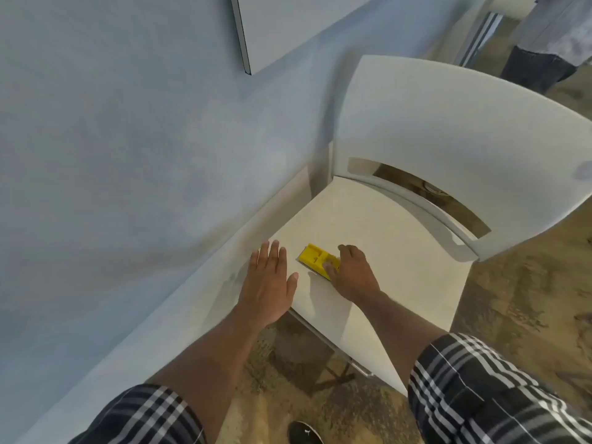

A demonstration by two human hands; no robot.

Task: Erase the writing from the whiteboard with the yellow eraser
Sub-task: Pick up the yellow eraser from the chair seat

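Observation:
The yellow eraser (314, 256) lies on the seat of a white chair (384, 251), near the seat's left side. My right hand (352, 275) rests on the eraser's near end with its fingers curled around it. My left hand (269, 280) lies flat and open on the seat's left edge, a little left of the eraser, holding nothing. The whiteboard (288, 24) hangs on the wall at the top; only its lower left corner shows, and no writing is visible on that part.
A pale blue wall (128, 155) fills the left side. The chair's backrest (464, 129) rises at the right. Brown patterned carpet (512, 299) lies below. Another person's legs (544, 43) stand at the top right. A black shoe (304, 434) shows at the bottom.

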